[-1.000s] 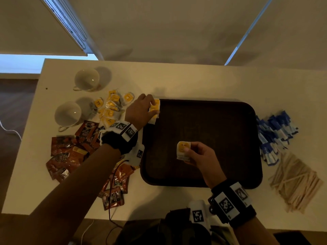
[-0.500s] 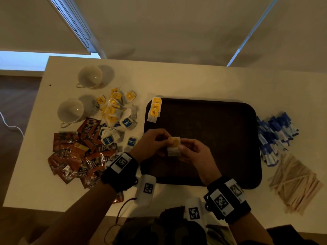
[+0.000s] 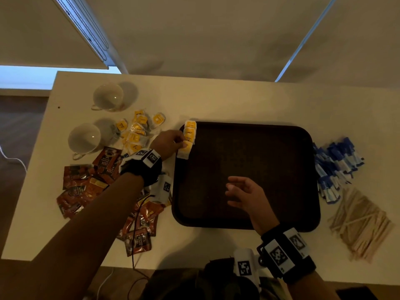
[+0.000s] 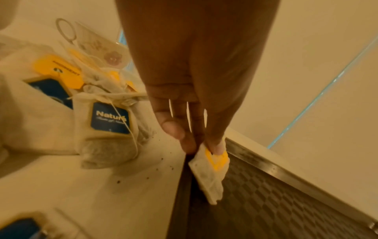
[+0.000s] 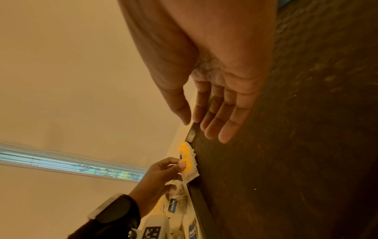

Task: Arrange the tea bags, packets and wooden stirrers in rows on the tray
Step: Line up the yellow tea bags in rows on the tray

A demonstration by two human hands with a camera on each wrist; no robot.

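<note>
You are pinching a yellow-tagged tea bag [image 4: 212,171] between the thumb and fingers [image 4: 214,142] of your left hand [image 3: 167,142], and you are setting it at the near end of the short row of tea bags [image 3: 189,132] along the far-left edge of the brown tray [image 3: 249,221]. The bag is hanging right over the tray's left rim, so if you are letting go here it could be tipping outward onto the tabletop [image 3: 216,100] or sitting half on the rim, out of line with the row. Your fingertips are also close to the bag already laid, so a nudge could be fanning that row apart; the paper bags are light and slide easily. The string and tag may be catching on your fingers as you are releasing, though the dim view is making that hard to confirm.

Your right hand [image 3: 246,195] is hovering over the tray's middle, fingers apart and relaxed, holding nothing.

The tray is holding only that one row of yellow-tagged bags. The two white cups [image 3: 84,138] at the far left are looking empty. The loose tea bags [image 3: 135,133], brown packets [image 3: 86,182], blue packets [image 3: 335,167] and wooden stirrers [image 3: 359,224] are all lying on the tabletop outside the tray.
</note>
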